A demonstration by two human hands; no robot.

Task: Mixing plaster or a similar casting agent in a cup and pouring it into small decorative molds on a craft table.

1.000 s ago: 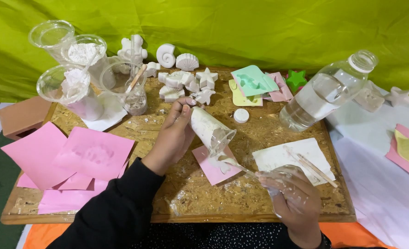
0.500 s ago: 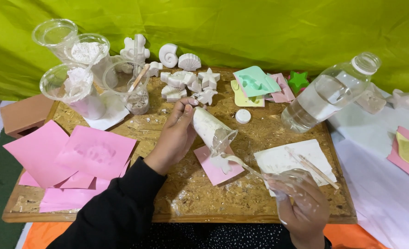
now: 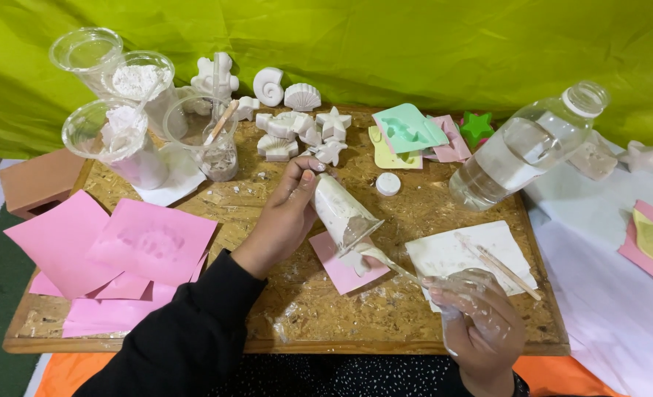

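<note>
i see the plaster-coated clear cup point(image 3: 343, 212) tipped mouth-down between my left fingers point(image 3: 302, 192); a white-smeared stick point(image 3: 389, 265) runs from my right fingertips point(image 3: 437, 283) into its mouth.

One head-worn camera looks steeply down from close above the bench point(image 3: 444, 213), facing the green backdrop point(image 3: 415, 51).

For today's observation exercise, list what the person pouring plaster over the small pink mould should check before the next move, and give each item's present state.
1. Left hand grips the tilted, plaster-coated clear cup: ok.
2. Cup mouth over the small pink square mould: ok.
3. Right hand holds the thin stick at the cup's mouth: ok.
4. Mould fill level: cannot tell.
5. Clear plastic water bottle apart from both hands: ok.
6. Round white bottle cap fitted: not ok, it lies on the board.
</note>
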